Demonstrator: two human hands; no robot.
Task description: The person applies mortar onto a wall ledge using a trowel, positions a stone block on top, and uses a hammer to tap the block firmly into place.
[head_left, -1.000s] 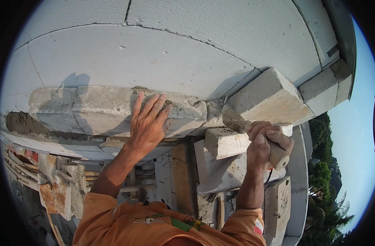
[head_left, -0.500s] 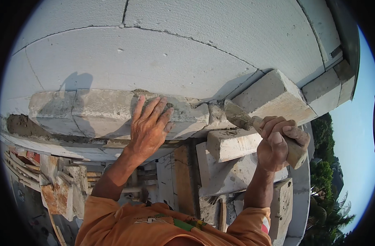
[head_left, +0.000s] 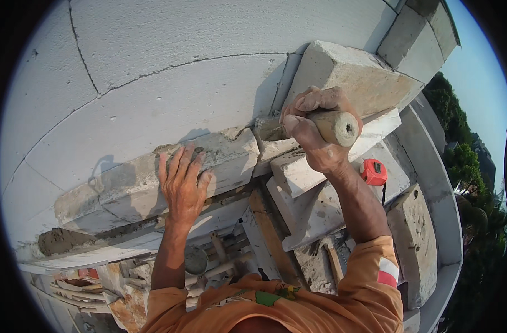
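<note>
My left hand (head_left: 182, 191) lies with fingers stretched on a long pale block (head_left: 231, 158), its fingertips over the top face. This block sits low along the white block wall (head_left: 192, 89). My right hand (head_left: 323, 150) is closed around the wooden handle of a trowel (head_left: 338, 127), with the handle's round butt facing me. The trowel's blade is hidden behind the hand. A gap with a small block (head_left: 273, 144) in it lies below the trowel hand, beside the long block's right end. Grey mortar (head_left: 65, 240) shows under the long block's left end.
A large block (head_left: 359, 77) leans against the wall beyond my right hand. A red tape measure (head_left: 374, 172) rests on stacked blocks (head_left: 320, 213) by my right forearm. Broken pieces (head_left: 126, 302) and poles (head_left: 228, 266) lie below. At right, a curved ledge (head_left: 445, 194) borders trees.
The view has turned, so the wall slants more. My right hand has moved toward the wall and tipped the trowel, hiding its blade. My left hand still rests on the long block.
</note>
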